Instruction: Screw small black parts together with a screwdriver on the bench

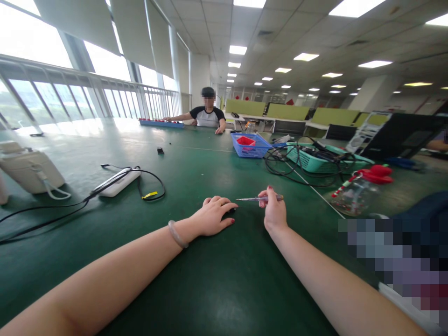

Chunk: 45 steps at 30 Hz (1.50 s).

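My right hand [273, 211] is closed on a thin screwdriver [252, 199] with a purple handle, held level with its metal tip pointing left. My left hand [214, 215] rests on the green table [217, 280], fingers curled over a small dark object [231, 211] that is mostly hidden. The screwdriver tip hangs just above and right of my left fingers. A pale bangle [176, 233] sits on my left wrist.
A white power strip [117, 182] with black cable lies at left, beside a beige device [28, 170]. A blue basket [250, 145], a teal tray of cables [315, 161] and a red-lidded jar [360, 189] stand at right. A person [208, 114] sits at the far end.
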Each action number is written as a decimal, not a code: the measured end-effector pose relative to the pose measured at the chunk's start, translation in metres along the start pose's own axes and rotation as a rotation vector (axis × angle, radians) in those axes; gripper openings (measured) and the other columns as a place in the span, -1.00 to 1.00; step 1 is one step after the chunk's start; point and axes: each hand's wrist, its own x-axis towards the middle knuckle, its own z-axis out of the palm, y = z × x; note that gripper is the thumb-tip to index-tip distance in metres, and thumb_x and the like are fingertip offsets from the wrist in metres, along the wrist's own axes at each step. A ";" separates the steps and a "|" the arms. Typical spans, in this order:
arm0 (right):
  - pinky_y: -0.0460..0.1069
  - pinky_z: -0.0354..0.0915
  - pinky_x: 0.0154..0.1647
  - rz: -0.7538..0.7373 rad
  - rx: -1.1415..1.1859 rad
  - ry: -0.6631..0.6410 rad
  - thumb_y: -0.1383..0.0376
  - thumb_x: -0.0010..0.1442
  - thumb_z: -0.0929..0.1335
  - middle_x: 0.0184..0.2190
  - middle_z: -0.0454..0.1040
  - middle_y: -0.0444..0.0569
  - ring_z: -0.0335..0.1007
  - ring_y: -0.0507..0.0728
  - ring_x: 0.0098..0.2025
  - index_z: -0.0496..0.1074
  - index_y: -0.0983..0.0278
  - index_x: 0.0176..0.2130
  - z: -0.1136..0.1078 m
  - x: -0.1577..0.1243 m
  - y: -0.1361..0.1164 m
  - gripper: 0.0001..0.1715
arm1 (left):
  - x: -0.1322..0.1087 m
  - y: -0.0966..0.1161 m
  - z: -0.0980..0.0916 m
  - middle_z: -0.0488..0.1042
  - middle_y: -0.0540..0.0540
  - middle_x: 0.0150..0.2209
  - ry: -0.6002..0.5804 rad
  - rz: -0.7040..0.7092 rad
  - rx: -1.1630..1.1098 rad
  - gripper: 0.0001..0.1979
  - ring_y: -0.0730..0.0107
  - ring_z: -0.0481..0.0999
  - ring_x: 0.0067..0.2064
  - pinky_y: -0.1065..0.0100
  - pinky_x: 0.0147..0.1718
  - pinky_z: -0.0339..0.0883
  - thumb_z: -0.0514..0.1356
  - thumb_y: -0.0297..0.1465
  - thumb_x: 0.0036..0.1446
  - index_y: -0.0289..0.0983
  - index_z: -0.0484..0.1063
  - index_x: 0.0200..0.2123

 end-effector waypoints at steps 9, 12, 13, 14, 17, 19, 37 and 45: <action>-0.05 0.10 -0.57 -0.017 -0.012 -0.031 0.00 0.19 0.30 -0.75 0.20 -0.20 0.14 0.00 -0.66 0.39 0.26 -0.61 0.001 -0.001 0.004 -0.49 | 0.000 0.009 0.000 0.38 -0.12 -0.04 0.032 -0.060 0.101 -0.77 0.14 0.33 0.03 0.05 0.03 0.21 0.02 -0.27 0.26 -0.11 0.34 -0.05; -0.05 0.12 -0.57 -0.002 -0.012 -0.011 -0.02 0.17 0.30 -0.75 0.20 -0.20 0.15 0.02 -0.65 0.38 0.26 -0.61 0.000 0.000 0.004 -0.49 | -0.015 0.007 -0.006 0.39 -0.11 -0.04 0.007 -0.092 0.114 -0.78 0.14 0.33 0.04 0.05 0.04 0.20 0.04 -0.29 0.25 -0.12 0.32 -0.05; -0.05 0.12 -0.57 0.003 -0.011 -0.008 -0.02 0.17 0.30 -0.74 0.20 -0.19 0.15 0.02 -0.65 0.38 0.26 -0.61 0.000 0.000 0.004 -0.49 | -0.022 0.005 -0.009 0.39 -0.11 -0.03 0.001 -0.104 0.112 -0.78 0.15 0.33 0.05 0.06 0.04 0.19 0.04 -0.30 0.24 -0.12 0.31 -0.05; -0.05 0.12 -0.57 0.007 -0.011 -0.006 -0.02 0.16 0.30 -0.74 0.20 -0.19 0.15 0.02 -0.65 0.38 0.26 -0.61 -0.001 0.000 0.003 -0.50 | -0.030 0.002 -0.012 0.39 -0.11 -0.03 -0.001 -0.119 0.108 -0.78 0.16 0.33 0.05 0.07 0.05 0.19 0.04 -0.30 0.24 -0.12 0.31 -0.05; -0.05 0.14 -0.57 0.020 -0.004 -0.001 -0.02 0.15 0.32 -0.73 0.22 -0.17 0.15 0.03 -0.64 0.38 0.26 -0.61 -0.001 -0.001 0.000 -0.51 | -0.055 -0.014 -0.023 0.40 -0.10 -0.03 0.019 -0.222 0.110 -0.81 0.16 0.32 0.06 0.08 0.04 0.19 0.03 -0.31 0.24 -0.11 0.31 -0.08; -0.05 0.15 -0.57 0.030 0.006 0.003 -0.01 0.15 0.32 -0.73 0.22 -0.17 0.16 0.03 -0.64 0.38 0.26 -0.61 -0.001 -0.002 -0.001 -0.51 | -0.071 -0.028 -0.030 0.39 -0.12 -0.01 0.046 -0.350 0.128 -0.80 0.14 0.31 0.08 0.06 0.01 0.21 0.01 -0.32 0.24 -0.11 0.30 -0.08; -0.07 0.13 -0.59 0.103 0.077 0.060 0.02 0.12 0.35 -0.73 0.23 -0.18 0.14 -0.01 -0.65 0.39 0.27 -0.62 -0.003 0.002 0.002 -0.54 | -0.129 -0.144 -0.112 0.48 -0.13 -0.09 0.388 -0.578 0.045 -0.56 0.13 0.47 -0.07 0.18 -0.07 0.33 -0.01 -0.13 0.15 -0.24 0.39 -0.03; -0.07 0.09 -0.60 0.093 0.080 0.090 0.03 0.12 0.35 -0.76 0.20 -0.20 0.12 -0.02 -0.66 0.40 0.26 -0.63 -0.004 0.005 0.007 -0.54 | -0.160 -0.154 -0.130 0.59 -0.14 -0.24 0.237 -0.661 -0.202 -0.33 0.10 0.57 -0.17 0.19 -0.12 0.38 0.19 0.10 -0.13 -0.25 0.42 -0.05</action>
